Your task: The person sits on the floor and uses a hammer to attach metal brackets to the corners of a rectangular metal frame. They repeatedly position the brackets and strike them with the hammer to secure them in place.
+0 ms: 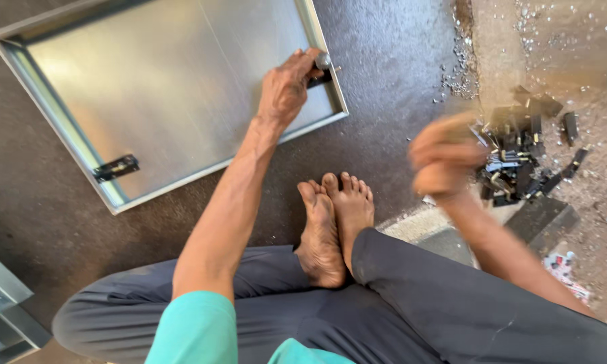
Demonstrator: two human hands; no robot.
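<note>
A square metal panel with a raised rim lies on the dark floor at the upper left. My left hand grips a small black latch with a silver knob at the panel's right edge. A second black latch sits on the panel's lower left rim. My right hand is blurred by motion beside a pile of black latch parts on the right; whether it holds anything is unclear. I sit cross-legged, my bare feet in the middle.
Metal shavings and small screws are scattered along the edge of a dusty surface at the upper right. A dark flat block lies beside my right knee. Part of another metal frame shows at the lower left.
</note>
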